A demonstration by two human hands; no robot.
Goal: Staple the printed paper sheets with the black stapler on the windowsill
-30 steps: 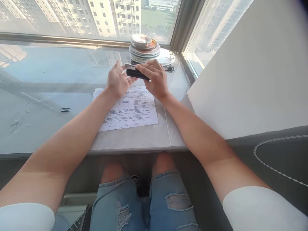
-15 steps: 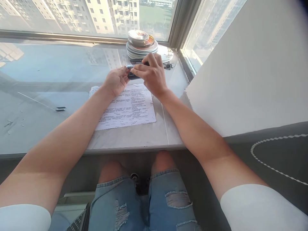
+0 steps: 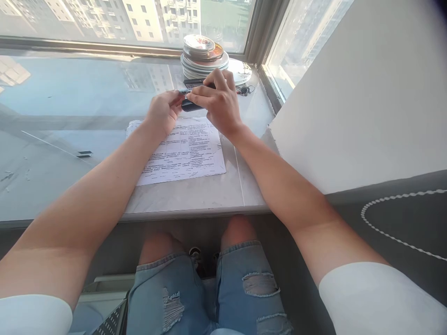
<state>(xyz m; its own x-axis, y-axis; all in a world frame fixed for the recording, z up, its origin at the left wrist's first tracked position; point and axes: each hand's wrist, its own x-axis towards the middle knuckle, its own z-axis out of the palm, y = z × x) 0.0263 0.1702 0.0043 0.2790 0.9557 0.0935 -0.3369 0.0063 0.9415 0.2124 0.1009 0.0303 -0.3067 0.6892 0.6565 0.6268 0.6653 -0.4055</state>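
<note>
Above the far edge of the printed sheets (image 3: 185, 160), both hands meet at a black stapler (image 3: 190, 105) with its parts spread apart. My left hand (image 3: 162, 111) is closed on its left end, fingertips at a thin shiny metal part in the middle. My right hand (image 3: 221, 100) is wrapped over the stapler's right side, fingers bent, hiding much of it. Small dark lines that look like loose staples lie scattered on the top sheet. Two short dark strips, like staple strips (image 3: 84, 154), rest on the ledge to the left.
A stack of plates (image 3: 200, 60) stands by the window behind the hands, with another plate (image 3: 240, 73) and a small dark tangled item (image 3: 245, 90) beside it. A white wall (image 3: 349, 116) bounds the right side. A bead chain (image 3: 365, 211) hangs at lower right.
The view has tilted slightly, so everything sits a little higher. The left fingertips have shifted slightly left along the shiny part. The right hand keeps its hold.
</note>
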